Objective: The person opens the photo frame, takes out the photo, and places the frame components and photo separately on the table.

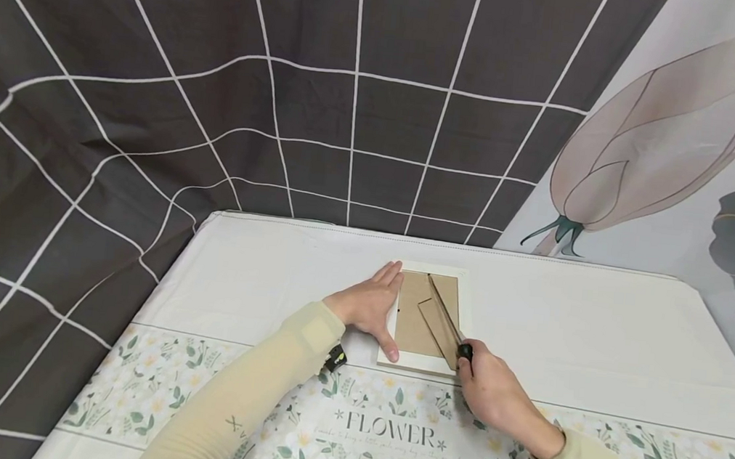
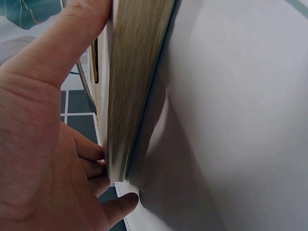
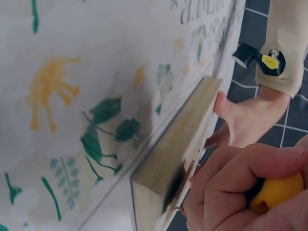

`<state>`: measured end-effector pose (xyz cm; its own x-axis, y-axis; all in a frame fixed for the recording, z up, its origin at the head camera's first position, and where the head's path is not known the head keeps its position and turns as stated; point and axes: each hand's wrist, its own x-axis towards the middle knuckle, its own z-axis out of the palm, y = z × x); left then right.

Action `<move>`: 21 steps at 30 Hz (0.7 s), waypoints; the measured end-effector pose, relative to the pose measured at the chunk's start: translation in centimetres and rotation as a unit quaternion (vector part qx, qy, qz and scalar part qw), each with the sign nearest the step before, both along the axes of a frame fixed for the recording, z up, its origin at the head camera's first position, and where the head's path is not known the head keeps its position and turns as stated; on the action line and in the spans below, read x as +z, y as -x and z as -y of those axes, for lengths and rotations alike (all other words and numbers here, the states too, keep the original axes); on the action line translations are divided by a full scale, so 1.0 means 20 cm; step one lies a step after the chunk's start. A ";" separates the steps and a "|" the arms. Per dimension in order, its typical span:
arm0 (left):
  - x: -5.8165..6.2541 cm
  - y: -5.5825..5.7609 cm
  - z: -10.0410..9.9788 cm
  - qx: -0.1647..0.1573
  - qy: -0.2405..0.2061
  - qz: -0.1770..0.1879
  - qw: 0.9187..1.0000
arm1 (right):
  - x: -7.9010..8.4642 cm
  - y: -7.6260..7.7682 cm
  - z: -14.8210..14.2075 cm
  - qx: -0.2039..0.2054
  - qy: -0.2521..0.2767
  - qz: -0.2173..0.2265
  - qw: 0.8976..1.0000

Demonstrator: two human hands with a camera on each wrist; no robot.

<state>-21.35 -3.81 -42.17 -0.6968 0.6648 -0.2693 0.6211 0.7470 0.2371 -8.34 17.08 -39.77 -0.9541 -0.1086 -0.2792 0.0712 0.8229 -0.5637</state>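
A white-bordered picture frame [image 1: 417, 361] lies back side up on the table, its brown backing board [image 1: 408, 328] and slanted stand flap [image 1: 440, 338] showing. Along the frame's left side rests my left hand [image 1: 370, 306], fingers and thumb spread; the left wrist view shows the wood-grain side edge [image 2: 137, 62] beside them. My right hand [image 1: 494, 390] grips a screwdriver [image 1: 447, 311] at the lower right corner. Its shaft slants across the board, with the tip at the board's top edge. In the right wrist view the yellow and black handle [image 3: 279, 192] sits within curled fingers.
A white tablecloth [image 1: 595, 329] with a printed floral band [image 1: 387, 450] covers the table. Behind and to the left hangs a dark cloth with white grid lines [image 1: 312, 108]. A flower-printed sheet [image 1: 664, 139] hangs at the right.
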 end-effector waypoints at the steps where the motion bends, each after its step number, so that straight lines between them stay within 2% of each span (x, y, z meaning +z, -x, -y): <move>1: 0.00 0.00 0.00 0.000 0.000 0.000 1.000 | 0.00 0.00 0.00 -0.002 -0.002 0.001 1.000; 10: 0.00 0.00 0.00 -0.002 0.000 0.005 1.000 | -0.05 -0.02 0.02 -0.010 -0.011 -0.015 1.000; 21: 0.00 0.00 0.00 -0.007 -0.003 0.014 1.000 | -0.06 -0.02 0.02 -0.017 -0.001 -0.033 0.999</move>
<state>-21.32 -3.82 -42.15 -0.6801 0.6756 -0.2846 0.6245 0.7373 0.2578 -7.94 16.73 -40.97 -0.9738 -0.0744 -0.2150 0.0621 0.8222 -0.5658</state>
